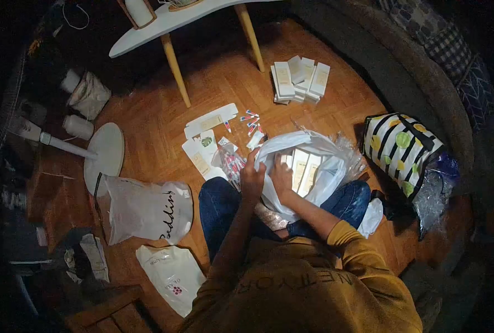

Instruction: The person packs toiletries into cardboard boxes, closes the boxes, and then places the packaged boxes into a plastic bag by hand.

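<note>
A white plastic bag stands open between my knees, with several small white boxes bearing gold labels inside it. My left hand is closed on the bag's left rim. Reaching into the bag, my right hand has its fingers closed around the end of a white box at the left of the group; its fingertips are partly hidden. Just left of the bag lies a clear bag of small red, white and blue tubes. Beyond it are flattened white cartons and several loose tubes.
A pile of white boxes sits farther off on the wooden floor. A striped bag with lemon prints stands at right. At left are a bedding bag, a flat white bag and a round stand base. A white table spans the top.
</note>
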The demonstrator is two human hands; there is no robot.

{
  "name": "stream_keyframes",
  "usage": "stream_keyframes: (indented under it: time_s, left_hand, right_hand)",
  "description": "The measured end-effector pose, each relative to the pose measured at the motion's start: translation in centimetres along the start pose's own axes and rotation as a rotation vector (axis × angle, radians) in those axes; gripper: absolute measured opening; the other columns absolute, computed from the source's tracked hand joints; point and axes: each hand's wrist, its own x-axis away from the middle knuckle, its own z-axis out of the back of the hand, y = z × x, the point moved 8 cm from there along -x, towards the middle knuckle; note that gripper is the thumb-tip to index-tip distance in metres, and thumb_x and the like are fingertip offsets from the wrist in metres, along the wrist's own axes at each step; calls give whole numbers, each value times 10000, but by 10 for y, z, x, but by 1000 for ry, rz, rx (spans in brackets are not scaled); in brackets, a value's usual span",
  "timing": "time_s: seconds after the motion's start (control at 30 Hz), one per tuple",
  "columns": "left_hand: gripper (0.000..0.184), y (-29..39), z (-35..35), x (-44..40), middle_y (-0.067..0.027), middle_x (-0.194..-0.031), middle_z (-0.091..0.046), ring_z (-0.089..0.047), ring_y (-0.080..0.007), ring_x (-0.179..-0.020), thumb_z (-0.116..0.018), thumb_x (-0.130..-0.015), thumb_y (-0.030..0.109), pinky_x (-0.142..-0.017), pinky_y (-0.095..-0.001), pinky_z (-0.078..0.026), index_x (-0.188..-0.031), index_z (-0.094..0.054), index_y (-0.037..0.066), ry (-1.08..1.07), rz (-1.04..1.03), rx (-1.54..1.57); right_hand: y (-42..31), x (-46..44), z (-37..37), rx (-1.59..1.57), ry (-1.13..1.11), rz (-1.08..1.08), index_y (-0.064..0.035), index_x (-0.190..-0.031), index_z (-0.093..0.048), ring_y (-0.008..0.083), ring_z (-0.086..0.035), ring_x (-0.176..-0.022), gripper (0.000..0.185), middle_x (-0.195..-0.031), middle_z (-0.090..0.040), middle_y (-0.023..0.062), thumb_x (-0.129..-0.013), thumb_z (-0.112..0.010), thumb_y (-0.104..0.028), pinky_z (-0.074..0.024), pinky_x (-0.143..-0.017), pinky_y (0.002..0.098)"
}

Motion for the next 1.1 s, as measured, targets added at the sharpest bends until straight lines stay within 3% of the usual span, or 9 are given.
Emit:
stream_keyframes:
  time_s: [0.1,0.3,0.37,0.5,0.57,0.63,0.83,0.97,1.1]
  left_hand:
    - [417,9,8,1,-221,-936,-603,-597,-382,-822,-522,-792,98,-714,-427,-472,-1204,-463,117,33,-75,39]
    - [480,15,9,6,-229,-1007,-584,-597,-370,-836,-556,-786,122,-735,-420,-471,-1245,-416,97,41,-66,-51]
    - [534,23,13,7,-213,-1051,-564,-580,-336,-915,-589,-781,160,-788,-395,-458,-1266,-384,75,41,5,-138]
    - [531,86,19,22,-127,-972,-560,-538,-343,-877,-668,-696,108,-771,-416,-440,-1175,-447,53,296,-374,-536]
    - [390,89,-25,36,-160,-945,-576,-553,-346,-866,-615,-749,99,-760,-406,-442,-1115,-504,22,-191,-584,-133]
    - [267,50,-79,35,-207,-910,-583,-560,-360,-872,-549,-784,71,-763,-395,-441,-1040,-548,-4,-458,-250,39]
    - [203,-19,-127,47,-213,-872,-548,-555,-365,-823,-460,-770,22,-720,-410,-471,-954,-507,-49,-452,-133,-271]
    - [191,-38,-121,28,-239,-817,-549,-569,-377,-765,-461,-698,-23,-651,-418,-481,-863,-496,-113,-238,-166,-388]
    - [288,-72,-132,24,-334,-836,-536,-555,-435,-856,-450,-733,41,-759,-484,-446,-980,-452,-107,-658,88,-385]
  right_hand:
    - [-49,22,23,759,297,626,-94,-1329,-324,312,-362,-1206,538,-1323,-348,169,-817,-456,-194,-330,-925,540]
    - [-20,14,-20,424,414,446,-70,-1261,-410,311,-201,-1307,465,-1370,-282,150,-828,-453,-233,-225,-971,588]
    - [-3,10,47,-391,313,424,-20,-1127,-518,362,-344,-1212,391,-1262,-405,208,-781,-522,-203,-284,-950,547]
    - [94,-33,82,-459,96,119,6,-852,-596,400,-525,-905,209,-931,-573,215,-698,-573,-134,-434,-801,435]
    - [122,-31,100,-315,117,112,8,-886,-591,384,-536,-882,238,-956,-562,222,-666,-570,-80,-437,-745,461]
    - [139,-37,91,-330,109,178,11,-880,-588,383,-540,-867,244,-947,-560,224,-647,-573,-60,-435,-748,465]
    - [118,-10,84,-249,-160,274,-23,-950,-561,351,-505,-1012,355,-1031,-533,202,-602,-622,-58,-420,-857,442]
    - [87,20,89,37,150,731,-105,-1005,-591,271,-478,-1041,352,-1087,-528,99,-654,-602,-87,-365,-841,487]
    - [66,25,83,118,-208,897,-143,-986,-600,229,-462,-1072,315,-1035,-518,65,-672,-618,-116,-254,-957,593]
